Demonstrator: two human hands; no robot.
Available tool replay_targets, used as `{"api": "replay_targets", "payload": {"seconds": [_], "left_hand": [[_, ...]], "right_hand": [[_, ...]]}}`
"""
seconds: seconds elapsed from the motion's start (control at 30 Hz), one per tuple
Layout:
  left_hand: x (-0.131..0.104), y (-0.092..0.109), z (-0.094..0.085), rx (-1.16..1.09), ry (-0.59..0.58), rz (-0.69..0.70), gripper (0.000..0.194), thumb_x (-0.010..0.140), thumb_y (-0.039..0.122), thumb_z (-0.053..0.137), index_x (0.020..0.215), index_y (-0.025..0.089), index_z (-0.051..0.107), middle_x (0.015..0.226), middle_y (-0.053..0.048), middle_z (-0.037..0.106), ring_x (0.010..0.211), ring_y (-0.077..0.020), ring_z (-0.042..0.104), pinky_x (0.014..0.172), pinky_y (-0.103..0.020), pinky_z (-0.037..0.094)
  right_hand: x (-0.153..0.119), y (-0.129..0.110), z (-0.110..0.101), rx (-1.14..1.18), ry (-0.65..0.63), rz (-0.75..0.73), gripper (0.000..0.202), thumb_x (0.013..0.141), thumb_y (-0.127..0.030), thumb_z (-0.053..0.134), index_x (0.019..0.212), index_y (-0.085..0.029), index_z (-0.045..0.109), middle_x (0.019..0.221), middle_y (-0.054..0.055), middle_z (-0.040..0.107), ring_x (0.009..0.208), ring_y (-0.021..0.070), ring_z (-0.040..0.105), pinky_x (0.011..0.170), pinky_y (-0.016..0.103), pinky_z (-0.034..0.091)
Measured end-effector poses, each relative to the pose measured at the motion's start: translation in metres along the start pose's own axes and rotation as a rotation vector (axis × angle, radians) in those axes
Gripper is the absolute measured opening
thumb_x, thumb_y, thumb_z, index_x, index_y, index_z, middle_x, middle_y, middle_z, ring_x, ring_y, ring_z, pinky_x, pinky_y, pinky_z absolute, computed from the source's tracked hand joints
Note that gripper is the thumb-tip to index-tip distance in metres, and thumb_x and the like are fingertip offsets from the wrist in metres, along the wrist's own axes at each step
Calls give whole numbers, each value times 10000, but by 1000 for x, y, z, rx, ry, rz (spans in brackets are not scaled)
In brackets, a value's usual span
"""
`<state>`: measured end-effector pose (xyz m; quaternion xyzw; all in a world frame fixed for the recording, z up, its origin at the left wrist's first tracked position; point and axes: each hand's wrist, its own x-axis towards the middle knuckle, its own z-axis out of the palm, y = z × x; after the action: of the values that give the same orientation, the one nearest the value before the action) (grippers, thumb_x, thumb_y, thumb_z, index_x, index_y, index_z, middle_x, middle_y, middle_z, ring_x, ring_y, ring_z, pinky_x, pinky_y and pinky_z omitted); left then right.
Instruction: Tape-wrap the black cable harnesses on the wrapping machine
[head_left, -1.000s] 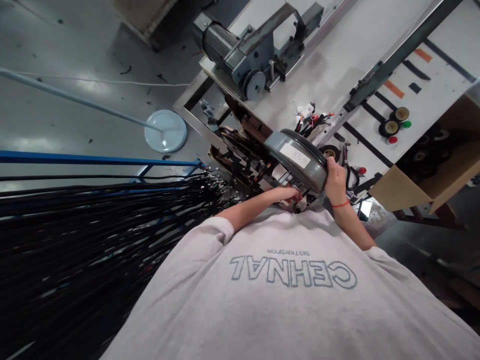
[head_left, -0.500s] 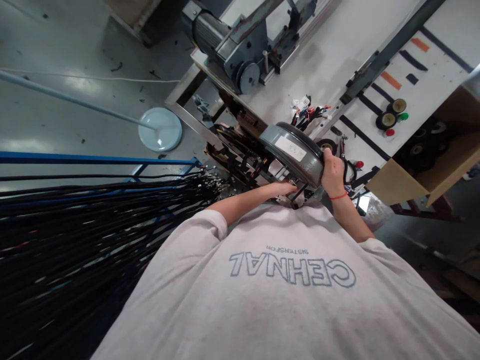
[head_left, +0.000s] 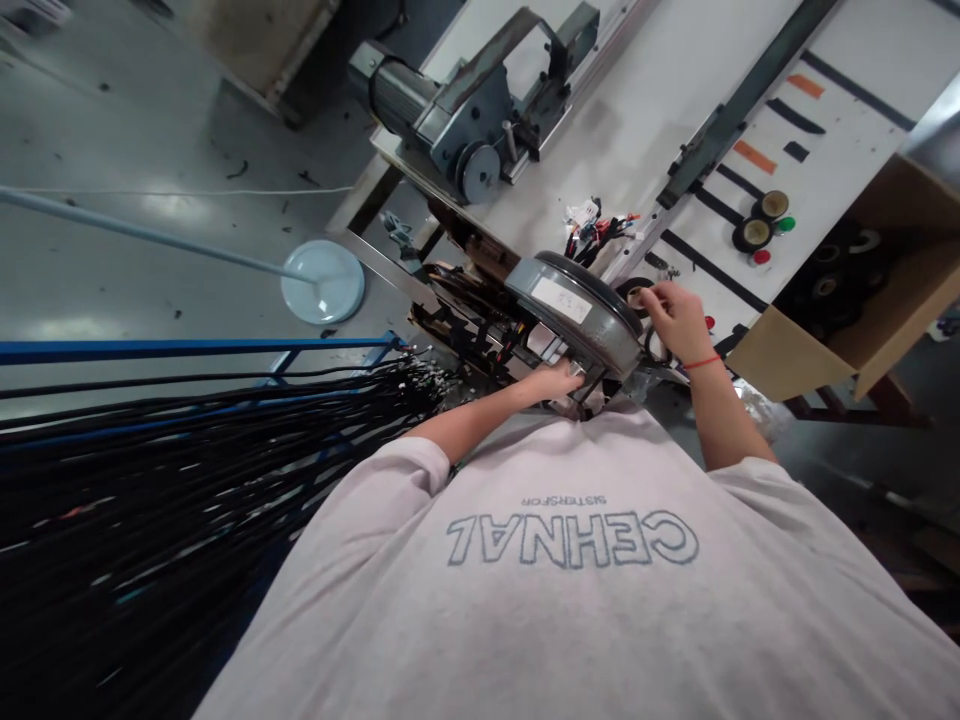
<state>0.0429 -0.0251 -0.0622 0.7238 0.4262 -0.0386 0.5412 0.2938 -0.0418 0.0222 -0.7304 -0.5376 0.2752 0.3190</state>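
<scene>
A large grey round housing [head_left: 604, 335] with a black rim and a white label stands in front of my chest. My left hand [head_left: 556, 382] is closed low at the near side of the housing, among metal parts and wires. What its fingers hold there is too small to make out. Beyond the housing's right side, the thumb and fingers of my right hand [head_left: 681, 320] are closed at the edge of a roll of black tape [head_left: 636, 290]. A bundle of wires with connectors [head_left: 592, 228] lies behind the housing.
A motor with a pulley [head_left: 450, 120] is mounted on the white bench [head_left: 592, 130]. Tape rolls [head_left: 752, 234] and a cardboard box [head_left: 795, 360] of more rolls are at the right. Black cables [head_left: 187, 450] hang over a blue rack [head_left: 195, 348] at the left.
My right hand has left the rim of the round housing and moved to the tape roll beside it. My left hand stays low by the housing. The whole view has shifted slightly.
</scene>
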Motion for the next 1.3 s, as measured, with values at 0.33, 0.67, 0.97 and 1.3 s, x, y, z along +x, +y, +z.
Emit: {"api": "replay_targets", "payload": {"seconds": [0.33, 0.67, 0.97, 1.3], "left_hand": [[7, 15, -24, 122, -257, -152, 230, 727, 419, 628, 786, 212, 710, 755, -18, 690, 695, -201, 620, 612, -259, 461], [8, 12, -32, -173, -360, -40, 218, 780, 380, 617, 728, 180, 686, 765, -35, 718, 735, -175, 644, 719, -250, 495], [-62, -13, -25, -876, 91, -216, 442, 875, 553, 591, 1060, 165, 692, 1032, -116, 740, 913, -225, 697, 804, -329, 561], [-106, -1, -17, -670, 363, -122, 422, 914, 546, 557, 1090, 172, 643, 1175, -128, 682, 1060, -244, 668, 865, -351, 548]], "right_hand": [[11, 29, 5, -397, -174, -114, 303, 839, -379, 629, 982, -147, 761, 1078, 163, 645, 972, 299, 555, 864, 434, 447], [-106, -48, -71, 579, -261, 59, 384, 765, -466, 801, 1032, -228, 662, 932, 29, 661, 798, 170, 609, 709, 281, 516], [-140, -43, 53, 526, -245, -19, 376, 862, -505, 663, 1072, -194, 687, 1053, 100, 598, 922, 213, 629, 814, 362, 566], [-139, -26, 111, 522, -105, 86, 392, 796, -485, 690, 1068, -210, 623, 963, 56, 644, 787, 188, 633, 745, 362, 558]]}}
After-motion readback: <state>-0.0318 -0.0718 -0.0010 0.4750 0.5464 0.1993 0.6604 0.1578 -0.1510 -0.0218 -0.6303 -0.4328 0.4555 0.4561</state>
